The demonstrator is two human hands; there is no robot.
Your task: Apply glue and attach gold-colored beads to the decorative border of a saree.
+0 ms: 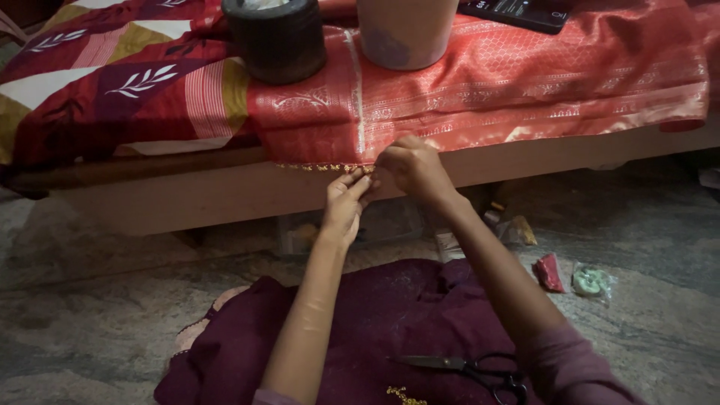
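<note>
A red patterned silk cloth [525, 75] lies over the edge of a low wooden bed [225, 195]. Along its hem runs a row of small gold beads [319, 167]. My left hand [346, 201] pinches the hem from below, fingertips at the beaded edge. My right hand [414, 166] is closed on the same hem just to the right, touching the left hand's fingers. Whether it holds a needle or thread is too small to tell. Both forearms reach up from my lap, which is covered by maroon fabric [390, 322].
Black-handled scissors [469, 369] and a small gold bead cluster [405, 395] lie on the maroon fabric. On the bed stand a dark round container [277, 41], a pale cup [405, 34] and a black phone [517, 11]. Red [549, 271] and green [591, 281] packets lie on the floor.
</note>
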